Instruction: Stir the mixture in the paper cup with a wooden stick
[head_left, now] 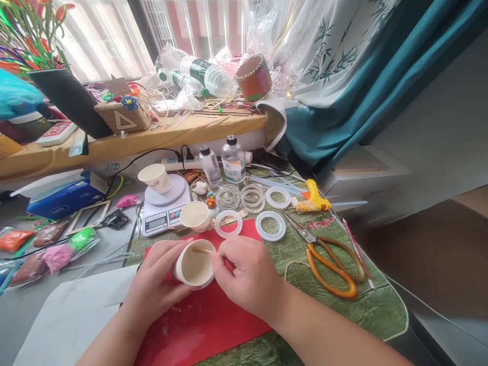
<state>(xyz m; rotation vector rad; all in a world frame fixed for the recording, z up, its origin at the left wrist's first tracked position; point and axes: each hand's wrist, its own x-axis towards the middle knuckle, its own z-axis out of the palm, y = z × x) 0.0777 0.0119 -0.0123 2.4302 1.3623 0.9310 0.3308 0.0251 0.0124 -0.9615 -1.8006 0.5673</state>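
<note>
My left hand is wrapped round a paper cup, which leans a little over the red sheet. Between the thumb and fingers of my right hand is a thin wooden stick, its far end inside that cup. Just behind stands a second paper cup. A third one rests on the white digital scale. White silicone rings and clear rings lie beyond my right hand.
Orange-handled scissors and a yellow glue gun lie at the right, with a pencil by the table edge. Two clear bottles stand at the back. Bagged colored clay and a blue box are at the left.
</note>
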